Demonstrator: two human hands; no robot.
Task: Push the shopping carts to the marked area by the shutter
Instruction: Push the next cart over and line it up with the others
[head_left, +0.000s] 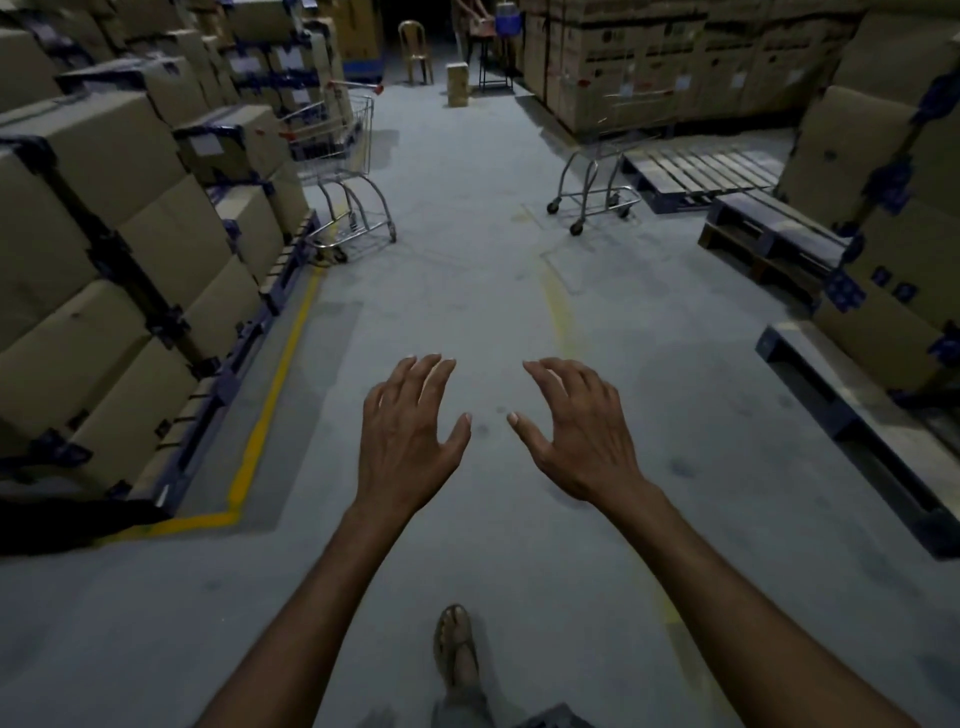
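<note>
One sandalled foot (457, 649) at the lower edge, on bare grey concrete floor (467, 291).

Two bare forearms reaching forward over the floor. Left hand (408, 431): palm down, fingers spread and loose, grasping nothing. Right hand (576, 431): palm down, fingers curled slightly and apart, likewise empty.

Two silver wire shopping carts with red-tipped handles. First shopping cart (340, 156): standing at the left side of the aisle, close against the stacked cartons. Second shopping cart (605, 156): standing at the right side of the aisle, just beside the pallets; its basket is blurred against the boxes behind. Both carts are well apart from the hands, further up the aisle, touched by neither.

Brown cardboard cartons (104, 234) with dark blue strapping: stacked in many tiers along the left wall, more on the right and at the far right corner; too many to count.

Yellow painted floor line (270, 405): one, edging the left stack.

Wooden pallets (701, 174): several empty ones lying flat at right.

One pale plastic chair (415, 49) and one small upright carton (457, 83) at the dim far end of the aisle.
</note>
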